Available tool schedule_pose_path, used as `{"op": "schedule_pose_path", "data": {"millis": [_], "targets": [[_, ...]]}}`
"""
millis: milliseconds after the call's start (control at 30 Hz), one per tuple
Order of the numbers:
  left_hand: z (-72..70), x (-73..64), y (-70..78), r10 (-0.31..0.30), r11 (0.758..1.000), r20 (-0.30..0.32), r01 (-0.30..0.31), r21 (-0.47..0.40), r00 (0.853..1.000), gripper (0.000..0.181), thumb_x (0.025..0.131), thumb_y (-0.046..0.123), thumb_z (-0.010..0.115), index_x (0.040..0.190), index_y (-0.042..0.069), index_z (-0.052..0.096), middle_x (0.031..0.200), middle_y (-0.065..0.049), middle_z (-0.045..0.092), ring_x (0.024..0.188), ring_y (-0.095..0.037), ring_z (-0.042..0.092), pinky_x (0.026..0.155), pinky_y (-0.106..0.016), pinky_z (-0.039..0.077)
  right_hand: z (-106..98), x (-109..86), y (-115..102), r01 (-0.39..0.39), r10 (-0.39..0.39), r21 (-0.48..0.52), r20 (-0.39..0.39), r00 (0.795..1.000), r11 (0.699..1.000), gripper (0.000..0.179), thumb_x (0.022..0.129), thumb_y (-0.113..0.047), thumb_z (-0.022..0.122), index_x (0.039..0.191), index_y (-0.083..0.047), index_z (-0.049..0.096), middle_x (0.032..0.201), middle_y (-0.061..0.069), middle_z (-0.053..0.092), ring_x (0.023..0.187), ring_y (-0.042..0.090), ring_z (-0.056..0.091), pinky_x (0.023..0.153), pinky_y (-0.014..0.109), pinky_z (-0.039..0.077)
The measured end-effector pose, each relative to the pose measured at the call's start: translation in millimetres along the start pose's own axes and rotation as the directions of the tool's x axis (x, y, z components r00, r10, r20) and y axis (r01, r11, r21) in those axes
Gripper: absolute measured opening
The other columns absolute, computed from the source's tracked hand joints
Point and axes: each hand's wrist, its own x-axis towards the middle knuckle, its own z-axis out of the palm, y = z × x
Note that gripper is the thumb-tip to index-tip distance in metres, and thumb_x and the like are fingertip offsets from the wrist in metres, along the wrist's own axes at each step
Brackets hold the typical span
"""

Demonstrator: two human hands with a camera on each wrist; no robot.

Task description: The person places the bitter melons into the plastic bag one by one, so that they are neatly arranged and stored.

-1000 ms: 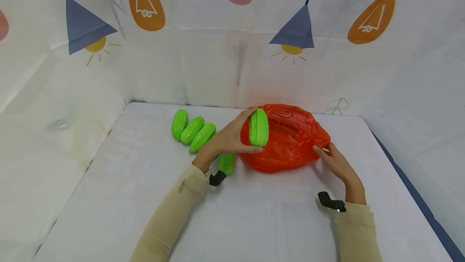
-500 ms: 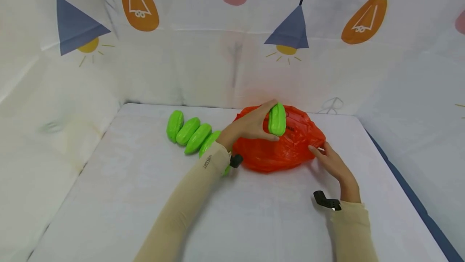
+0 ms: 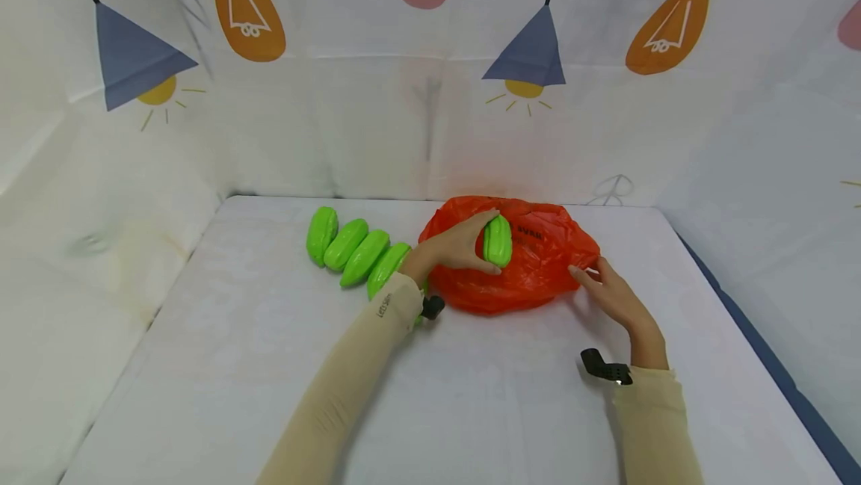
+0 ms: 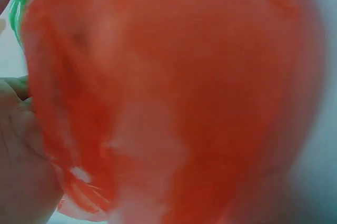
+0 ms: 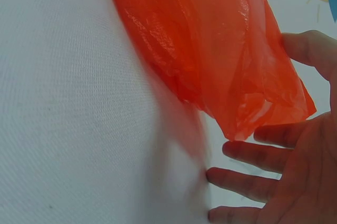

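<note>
In the head view my left hand [image 3: 464, 242] holds a glossy green, ridged oblong piece [image 3: 498, 242] between thumb and fingers, over a puffed-up red plastic bag [image 3: 518, 287]. The left wrist view is mostly filled by the bag [image 4: 174, 97]; part of the left hand [image 4: 23, 155] and a bit of the green piece [image 4: 17, 18] show at its left edge. At the bag's right end, my right hand [image 3: 615, 298] touches the gathered plastic. Close up, the right hand [image 5: 305, 166] has its fingers nearly straight and spread, thumb against the bag [image 5: 231, 50].
Several similar green pieces [image 3: 365, 258] lie in a slanting row on the white table [image 3: 511, 395], left of the bag. The left wrist hides part of that row. A printed white cloth [image 3: 370, 119] hangs behind the table's far edge.
My left hand has carried the green piece rightward across the bag, then slightly down and back left. The right hand stays at the bag's right end.
</note>
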Motion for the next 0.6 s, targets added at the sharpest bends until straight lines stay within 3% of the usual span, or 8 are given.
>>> {"op": "schedule_pose_path", "data": {"millis": [167, 433, 600], "targets": [[8.4, -0.7, -7.5, -0.004, 1.000, 0.042, 0.003, 0.018, 0.999, 0.106, 0.082, 0.037, 0.078, 0.158, 0.014, 0.009, 0.165, 0.000, 0.013, 0.149, -0.016, 0.018, 0.121, -0.037, 0.026, 0.7, -0.7, -0.2, -0.006, 0.006, -0.001, 0.004, 1.000, 1.000, 0.093, 0.096, -0.063, 0.041, 0.157, -0.004, 0.004, 0.159, 0.028, 0.019, 0.141, 0.051, 0.023, 0.105, 0.072, 0.030], [13.8, -5.3, -9.2, -0.033, 0.998, 0.151, 0.024, 0.066, 0.988, 0.103, 0.080, 0.033, 0.081, 0.158, 0.020, 0.015, 0.163, 0.005, 0.019, 0.147, -0.015, 0.022, 0.119, -0.037, 0.031, 3.2, -0.7, -0.5, -0.009, 0.010, -0.011, 0.007, 1.000, 1.000, 0.092, 0.097, -0.062, 0.041, 0.157, -0.004, 0.003, 0.158, 0.029, 0.020, 0.141, 0.052, 0.024, 0.105, 0.072, 0.031], [14.3, -5.8, -11.0, -0.025, 0.996, 0.113, 0.015, 0.086, 0.993, 0.105, 0.079, 0.034, 0.082, 0.158, 0.015, 0.015, 0.162, 0.001, 0.023, 0.146, -0.015, 0.024, 0.120, -0.034, 0.027, 3.1, 0.2, -2.8, -0.009, 0.009, -0.020, 0.005, 1.000, 1.000, 0.091, 0.097, -0.062, 0.040, 0.157, -0.003, 0.006, 0.157, 0.030, 0.022, 0.140, 0.052, 0.026, 0.104, 0.072, 0.032]]}}
